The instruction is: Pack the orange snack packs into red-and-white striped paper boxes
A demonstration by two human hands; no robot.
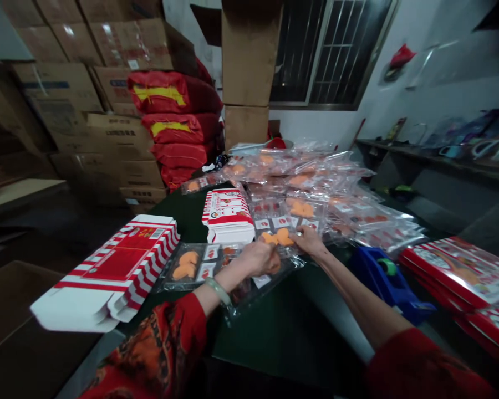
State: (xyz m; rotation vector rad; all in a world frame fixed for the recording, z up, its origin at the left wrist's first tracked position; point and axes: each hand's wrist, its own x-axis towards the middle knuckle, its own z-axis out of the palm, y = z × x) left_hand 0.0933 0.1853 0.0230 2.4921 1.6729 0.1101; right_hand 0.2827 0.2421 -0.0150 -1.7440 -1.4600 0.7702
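Observation:
My left hand is closed on a clear plastic packet with orange pieces and small red-and-white labels inside, lying on the dark green table. My right hand rests just to its right, its fingers curled on the edge of another packet with orange pieces at the foot of a big heap of such packets. A further packet lies flat to the left of my left hand.
A red-and-white striped carton lies open at the left, a stack of folded ones behind the hands. A blue tape dispenser and flat red cartons sit at the right. Cardboard boxes and red sacks fill the back.

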